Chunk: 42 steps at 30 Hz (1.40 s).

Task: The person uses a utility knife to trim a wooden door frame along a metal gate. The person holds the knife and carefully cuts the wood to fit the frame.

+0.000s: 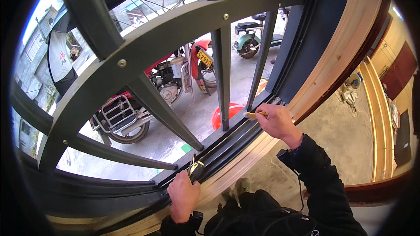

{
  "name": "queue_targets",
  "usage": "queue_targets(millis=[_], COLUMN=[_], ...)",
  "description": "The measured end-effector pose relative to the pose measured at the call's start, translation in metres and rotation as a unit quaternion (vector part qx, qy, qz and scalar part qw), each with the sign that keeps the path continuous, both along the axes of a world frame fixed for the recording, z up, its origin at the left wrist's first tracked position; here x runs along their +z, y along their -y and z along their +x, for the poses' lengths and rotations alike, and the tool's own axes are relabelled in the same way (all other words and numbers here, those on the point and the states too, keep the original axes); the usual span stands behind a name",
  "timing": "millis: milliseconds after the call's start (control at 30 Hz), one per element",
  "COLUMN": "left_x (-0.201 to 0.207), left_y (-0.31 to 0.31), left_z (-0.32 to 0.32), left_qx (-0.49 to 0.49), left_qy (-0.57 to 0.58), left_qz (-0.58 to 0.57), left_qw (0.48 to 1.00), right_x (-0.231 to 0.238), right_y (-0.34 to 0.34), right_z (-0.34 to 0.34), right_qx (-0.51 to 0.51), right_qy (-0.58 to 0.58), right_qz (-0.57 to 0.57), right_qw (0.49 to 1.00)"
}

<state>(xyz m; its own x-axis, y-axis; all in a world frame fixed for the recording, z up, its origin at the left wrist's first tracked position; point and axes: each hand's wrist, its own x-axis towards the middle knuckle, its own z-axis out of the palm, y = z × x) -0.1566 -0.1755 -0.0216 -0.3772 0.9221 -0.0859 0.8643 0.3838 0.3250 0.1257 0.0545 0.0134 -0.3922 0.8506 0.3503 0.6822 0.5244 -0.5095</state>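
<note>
My right hand (278, 124) is closed around a small brush (252, 115) with a yellow handle. Its pale tip is over the dark metal window track (236, 137), close to the frame's right corner. Lower left, my left hand (183, 194) grips a screwdriver (196, 171) with a black and yellow handle; a thin piece of metal shows beside it, and the fingers cover the rest. This hand is at the sill, by the feet of the grey window bars (164, 111). A pale wooden trim (245, 161) runs along the near side of the track.
Beyond the bars stand a red motorcycle (175, 72), a green scooter (251, 39) and a red bucket (223, 114). A curved grey rail (175, 26) crosses the bars. On the room side, long wooden boards (376, 118) lean at the right, and a cable (302, 192) hangs by my right sleeve.
</note>
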Motion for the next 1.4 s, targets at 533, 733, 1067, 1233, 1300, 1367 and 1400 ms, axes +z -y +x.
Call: queue_targets(millis=[533,733,1067,1233,1300,1367,1400], left_x=[0.009,-0.011,-0.031,-0.02,-0.016,-0.013,-0.011], left_y=[0.021,0.038,0.053,0.049,0.05,0.052,0.052], left_z=[0.001,-0.005,-0.006,0.0,0.0,-0.001,-0.001], left_qx=[0.005,0.02,0.031,0.032,0.044,0.057,0.055], left_qy=[-0.057,-0.077,-0.046,-0.05,-0.019,-0.006,0.005], left_qz=[-0.006,0.012,0.105,0.125,0.108,0.14,0.156], left_qw=[0.998,0.997,0.993,0.99,0.993,0.989,0.986], right_x=[-0.011,-0.029,-0.004,-0.012,-0.018,-0.024,-0.028], right_y=[-0.015,0.0,0.043,0.056,0.065,0.079,0.085], right_z=[0.02,0.015,-0.024,-0.058,-0.07,-0.079,-0.086], right_qx=[0.078,0.145,0.162,0.255,0.241,0.241,0.243], right_qy=[-0.062,-0.059,-0.14,-0.106,-0.083,-0.072,-0.065], right_qz=[0.022,0.093,0.174,0.094,0.053,0.005,-0.013], right_qw=[0.995,0.983,0.961,0.956,0.966,0.968,0.968])
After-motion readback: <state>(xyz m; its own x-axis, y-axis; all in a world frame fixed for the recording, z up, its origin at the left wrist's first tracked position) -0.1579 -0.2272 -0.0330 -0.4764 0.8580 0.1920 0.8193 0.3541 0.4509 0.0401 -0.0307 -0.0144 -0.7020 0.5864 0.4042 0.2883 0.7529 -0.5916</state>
